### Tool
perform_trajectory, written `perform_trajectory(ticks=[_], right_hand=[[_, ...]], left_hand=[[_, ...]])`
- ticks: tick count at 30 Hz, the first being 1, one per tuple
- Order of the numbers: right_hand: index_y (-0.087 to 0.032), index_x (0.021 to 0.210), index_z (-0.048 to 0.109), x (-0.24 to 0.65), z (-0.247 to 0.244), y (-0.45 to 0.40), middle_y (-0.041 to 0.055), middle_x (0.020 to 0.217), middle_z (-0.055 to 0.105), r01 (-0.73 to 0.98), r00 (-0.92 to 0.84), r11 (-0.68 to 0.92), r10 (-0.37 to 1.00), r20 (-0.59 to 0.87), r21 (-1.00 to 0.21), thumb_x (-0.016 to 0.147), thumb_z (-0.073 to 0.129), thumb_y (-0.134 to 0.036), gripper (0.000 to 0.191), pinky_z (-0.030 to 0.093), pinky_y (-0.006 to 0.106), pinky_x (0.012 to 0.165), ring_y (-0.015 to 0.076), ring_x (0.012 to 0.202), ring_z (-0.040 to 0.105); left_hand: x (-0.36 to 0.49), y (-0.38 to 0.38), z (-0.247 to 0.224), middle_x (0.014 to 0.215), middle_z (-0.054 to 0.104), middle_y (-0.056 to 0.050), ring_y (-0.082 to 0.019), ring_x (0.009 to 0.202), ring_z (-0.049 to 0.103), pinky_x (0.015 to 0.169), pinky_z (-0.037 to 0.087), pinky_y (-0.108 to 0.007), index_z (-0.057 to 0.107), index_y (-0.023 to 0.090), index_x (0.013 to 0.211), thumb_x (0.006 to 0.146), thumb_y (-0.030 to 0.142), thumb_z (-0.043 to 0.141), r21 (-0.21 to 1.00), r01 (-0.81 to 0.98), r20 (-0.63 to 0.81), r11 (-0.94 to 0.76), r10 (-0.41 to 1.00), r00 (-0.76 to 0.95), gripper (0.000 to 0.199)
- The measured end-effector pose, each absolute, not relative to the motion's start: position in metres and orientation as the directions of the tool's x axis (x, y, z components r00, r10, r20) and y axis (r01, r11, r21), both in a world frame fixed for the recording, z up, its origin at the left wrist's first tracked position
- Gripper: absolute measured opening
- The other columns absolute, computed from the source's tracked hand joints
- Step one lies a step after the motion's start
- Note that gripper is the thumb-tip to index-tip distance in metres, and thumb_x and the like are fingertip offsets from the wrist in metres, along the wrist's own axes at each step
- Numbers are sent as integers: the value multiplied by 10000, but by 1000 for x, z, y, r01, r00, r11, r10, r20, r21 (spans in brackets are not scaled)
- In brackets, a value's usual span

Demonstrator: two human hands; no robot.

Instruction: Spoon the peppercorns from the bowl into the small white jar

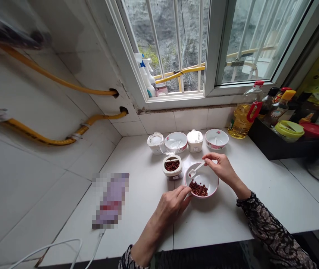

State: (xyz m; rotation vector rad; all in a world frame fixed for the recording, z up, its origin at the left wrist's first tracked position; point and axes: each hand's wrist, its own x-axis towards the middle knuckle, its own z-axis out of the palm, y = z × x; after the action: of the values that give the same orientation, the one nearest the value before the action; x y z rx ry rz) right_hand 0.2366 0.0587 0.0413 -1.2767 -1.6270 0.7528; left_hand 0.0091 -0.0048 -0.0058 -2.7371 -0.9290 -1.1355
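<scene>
Between the thumb and fingers of my right hand (218, 166) is the handle of a small white spoon (193, 173), tilted over a white bowl (212, 183) with a pink rim. A few dark bits cling to the spoon. My left hand (174, 201) grips the bowl's near left rim. Dark red peppercorns (198, 188) lie heaped in the near part of the bowl. Just left of it stands a seasoning jar (172, 175), its clear lid (169, 148) raised, with more of the same peppercorns inside.
Behind are two closed white seasoning jars (195, 142) and two flowered bowls (216, 139), each with a spoon. An oil bottle (240, 119) and a black rack (271, 144) of condiments stand right. A blurred-out purplish object (113, 201) with a white cable (94, 250) lies left.
</scene>
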Motion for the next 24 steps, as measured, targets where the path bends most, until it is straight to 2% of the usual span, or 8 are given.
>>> perform_trajectory(ticks=[2, 5, 8, 10, 13, 18, 21, 24], right_hand=[[-194, 844, 746, 232, 47, 58, 46, 765, 758, 372, -26, 308, 946, 322, -876, 851, 615, -296, 166, 552, 320, 698, 201, 713, 706], [-208, 899, 751, 218, 55, 55, 67, 888, 772, 396, -8, 443, 878, 479, -804, 877, 624, -300, 158, 556, 346, 778, 215, 825, 706], [-230, 908, 741, 203, 56, 51, 63, 885, 770, 499, -78, 594, 756, 650, -631, 919, 589, -244, 154, 512, 412, 913, 226, 896, 691], [-237, 895, 731, 197, 54, 49, 49, 844, 768, 558, -160, 656, 686, 710, -508, 941, 551, -199, 189, 447, 466, 1009, 224, 892, 689], [-248, 909, 721, 198, 55, 47, 38, 846, 768, 599, -195, 670, 654, 731, -440, 952, 527, -182, 210, 393, 500, 1058, 226, 889, 688], [-237, 912, 721, 224, 58, 51, 59, 874, 761, 630, -120, 594, 710, 694, -500, 920, 537, -196, 188, 458, 459, 961, 253, 893, 674], [-216, 852, 717, 238, 52, 56, 60, 813, 751, 676, -177, 562, 752, 635, -477, 874, 544, -146, 187, 457, 451, 923, 251, 853, 674], [-196, 818, 714, 240, 41, 57, 64, 783, 749, 723, -254, 547, 779, 574, -422, 848, 553, -106, 187, 429, 468, 938, 249, 842, 674]], left_hand=[[9, -5, -5, 859, 699, -41, -127, 617, 681, 512, 504, -202, 528, 165, 1109, 1042, 205, 421, 179, 544, 656, -820, 512, 555, 133], [10, -5, -5, 844, 698, -39, -137, 638, 691, 515, 514, -207, 528, 164, 1103, 1040, 203, 418, 166, 553, 657, -816, 510, 556, 132], [10, -5, -6, 839, 698, -37, -131, 631, 691, 518, 519, -200, 536, 167, 1094, 1036, 202, 421, 156, 566, 657, -810, 513, 552, 133], [11, -5, -6, 838, 699, -39, -135, 631, 695, 519, 523, -204, 537, 165, 1094, 1038, 202, 414, 150, 572, 663, -807, 511, 548, 140], [11, -5, -6, 840, 700, -42, -138, 623, 696, 511, 518, -209, 536, 162, 1094, 1048, 213, 401, 143, 576, 667, -805, 508, 545, 152], [11, -5, -3, 847, 700, -44, -140, 639, 701, 520, 519, -210, 534, 158, 1094, 1053, 215, 398, 150, 562, 672, -813, 501, 546, 153], [10, -5, -3, 864, 703, -50, -143, 650, 701, 527, 522, -211, 536, 155, 1096, 1049, 212, 409, 164, 549, 673, -820, 500, 545, 147], [10, -5, -4, 872, 702, -44, -113, 581, 666, 510, 505, -196, 535, 157, 1106, 1046, 212, 423, 183, 543, 661, -819, 512, 549, 138]])
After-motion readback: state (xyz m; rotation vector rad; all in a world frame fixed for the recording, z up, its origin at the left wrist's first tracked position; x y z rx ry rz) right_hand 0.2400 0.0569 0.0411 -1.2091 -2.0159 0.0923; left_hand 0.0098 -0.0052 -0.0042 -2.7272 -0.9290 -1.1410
